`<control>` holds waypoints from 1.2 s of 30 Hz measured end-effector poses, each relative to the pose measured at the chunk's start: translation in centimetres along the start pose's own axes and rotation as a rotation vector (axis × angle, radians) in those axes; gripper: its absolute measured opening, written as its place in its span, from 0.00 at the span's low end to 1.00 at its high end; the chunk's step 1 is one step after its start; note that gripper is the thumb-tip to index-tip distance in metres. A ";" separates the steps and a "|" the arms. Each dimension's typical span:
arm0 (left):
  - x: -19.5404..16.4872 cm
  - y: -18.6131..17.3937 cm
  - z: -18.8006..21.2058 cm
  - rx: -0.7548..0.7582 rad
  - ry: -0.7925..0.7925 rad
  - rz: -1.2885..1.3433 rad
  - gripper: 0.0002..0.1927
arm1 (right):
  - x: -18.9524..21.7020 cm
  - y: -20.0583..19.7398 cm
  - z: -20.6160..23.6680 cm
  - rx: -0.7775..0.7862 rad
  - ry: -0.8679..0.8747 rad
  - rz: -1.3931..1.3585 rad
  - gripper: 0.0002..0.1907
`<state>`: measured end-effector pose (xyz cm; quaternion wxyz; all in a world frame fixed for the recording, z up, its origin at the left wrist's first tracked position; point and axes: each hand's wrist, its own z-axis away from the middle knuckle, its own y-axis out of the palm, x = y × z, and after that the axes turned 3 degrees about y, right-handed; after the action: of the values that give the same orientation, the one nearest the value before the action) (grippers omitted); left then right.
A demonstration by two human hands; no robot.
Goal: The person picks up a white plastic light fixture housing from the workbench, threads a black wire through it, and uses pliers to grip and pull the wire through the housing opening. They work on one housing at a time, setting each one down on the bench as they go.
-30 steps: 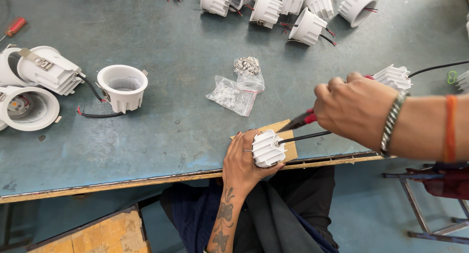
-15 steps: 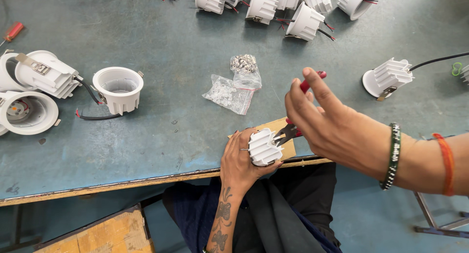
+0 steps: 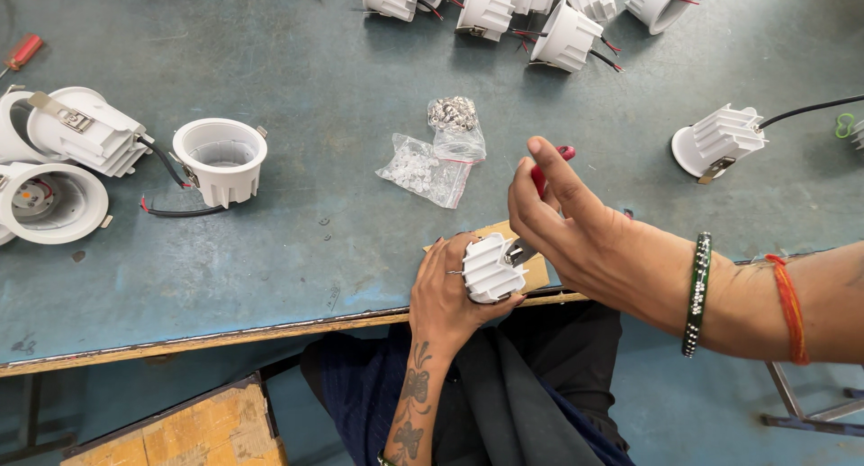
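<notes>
At the table's near edge, left hand (image 3: 445, 290) gripped the finned lamp housing (image 3: 490, 268) firmly while right hand (image 3: 576, 227), closed around the red-handled screwdriver (image 3: 540, 173), needed its tip kept square.

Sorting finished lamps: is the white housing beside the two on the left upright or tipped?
Upright: the white housing stands with its open mouth facing up.

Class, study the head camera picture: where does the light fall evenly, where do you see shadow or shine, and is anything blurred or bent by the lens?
Head view: soft, even light over the blue table; faint shadows beside the white lamp housing; slight shine on the plastic bags. The right hand and left hand look sharp, and the table edge bows slightly.
</notes>
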<state>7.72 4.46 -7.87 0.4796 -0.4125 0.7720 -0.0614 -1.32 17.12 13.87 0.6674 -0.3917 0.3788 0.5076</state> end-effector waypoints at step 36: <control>0.0 0.2 -0.5 0.018 -0.043 -0.025 0.49 | -4.8 5.9 3.6 0.066 0.084 -0.281 0.27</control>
<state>7.20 4.43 -7.76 0.4989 -0.4189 0.7559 -0.0654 -7.58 19.59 18.81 0.7280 -0.4396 0.3645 0.3794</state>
